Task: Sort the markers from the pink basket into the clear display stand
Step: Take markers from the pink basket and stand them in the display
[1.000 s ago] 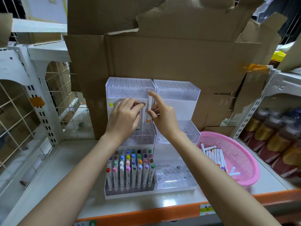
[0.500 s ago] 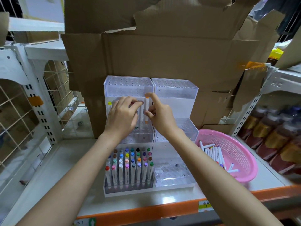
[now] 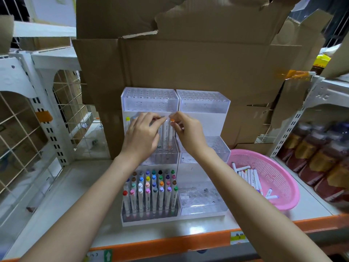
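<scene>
The clear display stand (image 3: pixel 203 106) has three stepped tiers in two columns. Its lower left tier is full of upright markers with coloured caps (image 3: pixel 151 188). Both hands are up at the middle left tier. My left hand (image 3: pixel 141 136) holds several white markers upright there. My right hand (image 3: pixel 186 132) pinches the top of an orange-capped marker (image 3: pixel 171 129) standing in that tier. A yellow-capped marker (image 3: pixel 127 120) stands at the tier's left edge. The pink basket (image 3: pixel 279 178) at the right holds several white markers (image 3: pixel 249 176).
Torn cardboard boxes (image 3: pixel 188 59) rise behind the stand. A white wire-grid rack (image 3: pixel 47 114) is at the left, and brown bottles (image 3: pixel 317 159) fill a shelf at the right. The shelf's orange front edge (image 3: pixel 170 242) runs below the stand.
The orange-capped marker has gone from low in my right hand to upright in the middle left tier. Both hands have risen slightly and their fingertips have come closer together.
</scene>
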The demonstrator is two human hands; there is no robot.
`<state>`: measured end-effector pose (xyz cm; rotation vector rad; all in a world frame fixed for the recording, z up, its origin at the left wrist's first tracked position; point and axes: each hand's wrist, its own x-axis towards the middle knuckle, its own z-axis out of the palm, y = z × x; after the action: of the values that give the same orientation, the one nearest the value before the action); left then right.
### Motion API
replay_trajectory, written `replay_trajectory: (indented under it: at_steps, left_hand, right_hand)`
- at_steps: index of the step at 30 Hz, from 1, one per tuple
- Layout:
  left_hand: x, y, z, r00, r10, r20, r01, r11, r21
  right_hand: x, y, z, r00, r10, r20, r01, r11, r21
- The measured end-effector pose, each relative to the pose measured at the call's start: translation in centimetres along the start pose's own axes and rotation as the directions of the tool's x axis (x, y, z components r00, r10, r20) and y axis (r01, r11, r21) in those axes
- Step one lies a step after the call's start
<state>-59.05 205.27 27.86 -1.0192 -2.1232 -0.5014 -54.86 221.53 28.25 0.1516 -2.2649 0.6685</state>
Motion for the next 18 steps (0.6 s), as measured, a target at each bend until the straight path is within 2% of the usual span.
replay_trajectory:
  at_steps: [18]
  left_hand:
    - [0.3, 1.3, -0.9, 0.997, -0.079, -0.012, 0.079, 0.997, 0.005]
  right_hand:
    - [-0.2, -1.0, -1.8, 0.997, 0.021, 0.076, -0.015, 0.997, -0.072]
